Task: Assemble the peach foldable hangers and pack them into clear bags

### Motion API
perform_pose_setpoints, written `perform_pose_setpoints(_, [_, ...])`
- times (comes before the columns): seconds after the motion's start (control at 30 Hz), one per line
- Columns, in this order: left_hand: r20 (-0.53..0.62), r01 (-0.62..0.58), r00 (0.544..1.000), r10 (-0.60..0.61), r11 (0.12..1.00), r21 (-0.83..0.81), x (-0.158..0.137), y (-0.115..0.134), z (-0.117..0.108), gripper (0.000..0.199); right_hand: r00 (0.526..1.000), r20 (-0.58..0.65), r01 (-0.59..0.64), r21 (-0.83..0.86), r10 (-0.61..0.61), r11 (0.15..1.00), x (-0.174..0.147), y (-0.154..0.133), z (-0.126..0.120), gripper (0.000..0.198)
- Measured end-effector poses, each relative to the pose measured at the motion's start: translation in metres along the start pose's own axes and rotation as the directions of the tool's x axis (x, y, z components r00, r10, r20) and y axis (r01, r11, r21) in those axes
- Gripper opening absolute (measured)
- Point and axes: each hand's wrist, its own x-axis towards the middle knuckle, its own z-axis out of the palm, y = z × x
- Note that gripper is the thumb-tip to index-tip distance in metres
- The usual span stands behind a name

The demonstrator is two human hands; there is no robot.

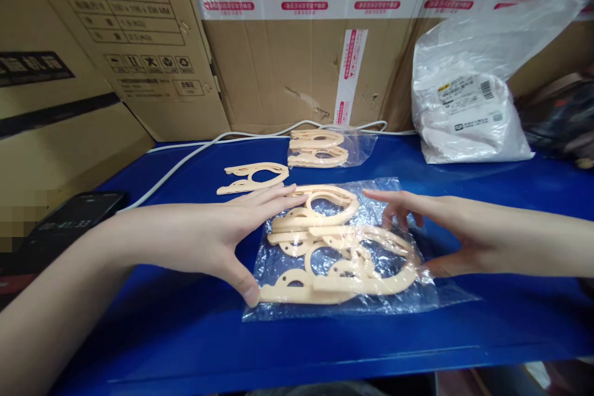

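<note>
A clear plastic bag [260,312] lies flat in front of me with several cream folding hangers [385,284] in it. My left hand [208,238] rests at the bag's left side, fingers stretched over its upper edge and the thumb at its lower left corner. On the other side, my right hand [445,229] is spread around the bag's right edge, thumb and fingers apart. A loose folded hanger [253,177] lies beyond my left fingers. Behind it, a smaller clear bag [364,143] has folded hangers [320,156] in its left end.
All this lies on a blue tabletop [297,352]. Cardboard boxes [278,68] wall off the back and left. A white cable [176,167] runs along the back. A white plastic mailer [464,105] stands at the back right, and a phone [83,210] at the left.
</note>
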Motion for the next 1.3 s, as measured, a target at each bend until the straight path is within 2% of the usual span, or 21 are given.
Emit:
perform_pose_setpoints(0.17, [0.007,-0.022,1.0,0.022,1.0,0.004,0.001,-0.002,0.002,0.116,0.985,-0.12,0.125,0.027,-0.121,0.992,0.014,-0.019,0.02,0.09])
perform_pose_setpoints(0.27, [-0.005,-0.034,0.999,0.034,0.999,0.0,0.0,-0.003,0.003,0.116,0.974,-0.159,0.169,0.045,-0.16,0.985,0.02,-0.018,0.028,0.092])
perform_pose_setpoints(0.4, [0.014,0.019,1.0,-0.019,1.0,-0.001,-0.001,-0.003,0.004,0.123,0.965,-0.183,0.206,0.086,-0.188,0.975,0.025,-0.013,0.033,0.093])
perform_pose_setpoints(0.7, [-0.005,-0.008,1.0,0.007,1.0,-0.021,0.002,-0.001,0.005,0.116,0.966,-0.215,0.187,0.211,-0.141,0.959,0.029,-0.019,0.032,0.082])
perform_pose_setpoints(0.93, [0.001,-0.035,0.999,0.035,0.999,0.02,-0.002,-0.001,-0.001,0.114,0.972,-0.184,0.19,0.245,-0.147,0.951,0.028,-0.013,0.03,0.081])
perform_pose_setpoints(1.0, [0.006,-0.039,0.999,0.039,0.999,0.038,-0.004,0.0,-0.005,0.106,0.976,-0.17,0.178,0.271,-0.136,0.946,0.028,-0.013,0.028,0.081])
perform_pose_setpoints(1.1, [-0.063,-0.025,0.998,0.029,0.998,0.056,-0.005,-0.002,-0.008,0.09,0.98,-0.152,0.165,0.295,-0.124,0.941,0.026,-0.014,0.025,0.081])
perform_pose_setpoints(1.17, [-0.11,-0.01,0.994,0.016,0.998,0.055,-0.002,-0.006,-0.006,0.085,0.982,-0.146,0.156,0.293,-0.117,0.943,0.025,-0.015,0.024,0.08])
perform_pose_setpoints(1.3, [-0.127,-0.015,0.992,0.016,1.0,0.009,0.004,-0.01,-0.001,0.081,0.984,-0.141,0.144,0.286,-0.107,0.947,0.025,-0.018,0.023,0.077])
